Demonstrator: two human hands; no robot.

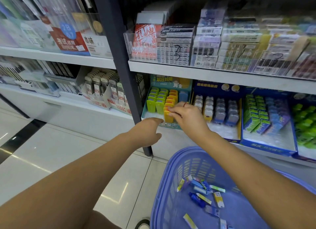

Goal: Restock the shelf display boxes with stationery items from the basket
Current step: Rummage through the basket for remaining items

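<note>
At the far left, past the pale tiled floor (51,151), cartons of pencil-lead tubes (104,92) stood on the low white shelf, and the dark shelf post (123,57) rose just to their right. Your left hand (147,132) hung in front of that post's lower part with its fingers loosely curled and holding nothing. Its forefinger pointed at the front edge of the teal display box (144,107), but whether it touched the card could not be told. Inside that box stood rows of yellow-green, green and orange pieces, with a few blue ones at the back right. The front orange piece (168,118) stood upright near the box's front edge, right of the green rows. Your right hand (185,116) reached in from the right and pinched that piece at its top between thumb and fingertips — a thin red ring (184,104) showed on one finger. Just beside the teal box, to the right, sat a blue display box (236,140) with rows of white and grey cat-shaped items. Under your right forearm sat the purple basket (171,174) — in it small stationery packets (205,193) lay scattered flat, blue, yellow and white, well apart from the shelf.
</note>
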